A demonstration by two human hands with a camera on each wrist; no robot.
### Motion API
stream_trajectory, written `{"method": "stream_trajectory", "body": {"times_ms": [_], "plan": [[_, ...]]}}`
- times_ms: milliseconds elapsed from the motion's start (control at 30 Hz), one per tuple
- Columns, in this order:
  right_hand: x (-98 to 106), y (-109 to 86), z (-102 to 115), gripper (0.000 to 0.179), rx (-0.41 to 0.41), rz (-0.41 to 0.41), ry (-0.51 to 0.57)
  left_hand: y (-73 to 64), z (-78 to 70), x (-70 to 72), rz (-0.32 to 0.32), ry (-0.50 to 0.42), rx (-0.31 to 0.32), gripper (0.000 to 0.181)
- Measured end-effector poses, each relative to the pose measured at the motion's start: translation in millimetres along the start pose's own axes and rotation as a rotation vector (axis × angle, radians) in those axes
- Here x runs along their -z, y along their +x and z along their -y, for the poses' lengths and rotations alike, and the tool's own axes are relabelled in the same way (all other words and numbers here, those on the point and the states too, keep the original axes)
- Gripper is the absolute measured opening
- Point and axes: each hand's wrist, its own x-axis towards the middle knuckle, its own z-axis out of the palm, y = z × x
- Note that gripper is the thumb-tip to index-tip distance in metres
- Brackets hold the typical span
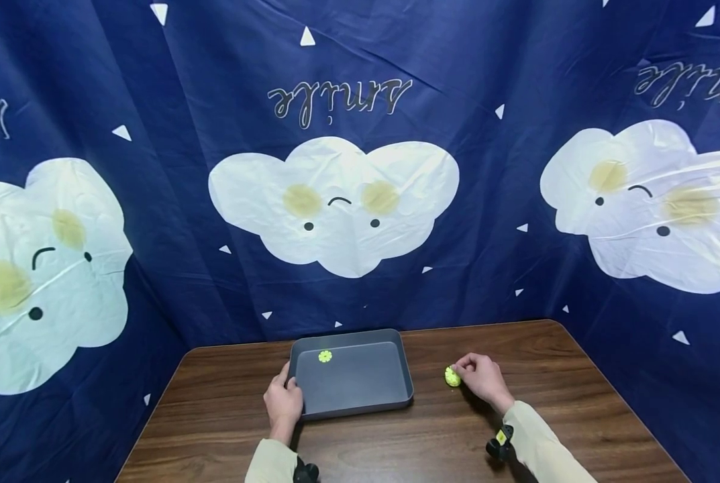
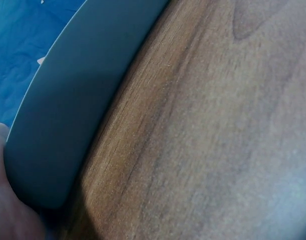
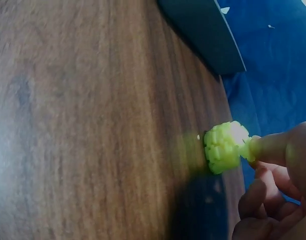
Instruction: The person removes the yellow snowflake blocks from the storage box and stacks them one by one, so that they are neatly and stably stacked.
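A dark grey rectangular tray (image 1: 353, 410) lies on the table, with one yellow-green flower-shaped piece (image 1: 325, 356) on its floor near the far left corner. My left hand (image 1: 284, 401) grips the tray's left side. In the left wrist view, part of that hand (image 2: 12, 200) touches the end of the tray's outer wall (image 2: 67, 110). To the tray's right stands a short stack of yellow-green flower-shaped pieces (image 3: 224, 149). My right hand (image 1: 483, 378) is at this stack, its thumb and finger pinching one flower-shaped piece (image 3: 247, 149) tilted at the stack's top.
The wooden table (image 1: 396, 446) extends on both sides of the tray. A dark blue curtain (image 1: 360, 302) with white clouds and upside-down lettering hangs behind the table and along its sides. Black wrist devices (image 1: 500, 448) sit at the cuffs of the pale sleeves.
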Motion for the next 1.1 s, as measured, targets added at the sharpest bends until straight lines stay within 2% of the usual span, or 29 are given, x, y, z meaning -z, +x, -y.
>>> {"method": "stream_trajectory", "body": {"times_ms": [1100], "plan": [[-10.1,-0.2,-5.0,0.009,-0.008,-0.014,-0.037,0.5,0.6,-1.4,-0.014,-0.007,-0.012,0.045]]}}
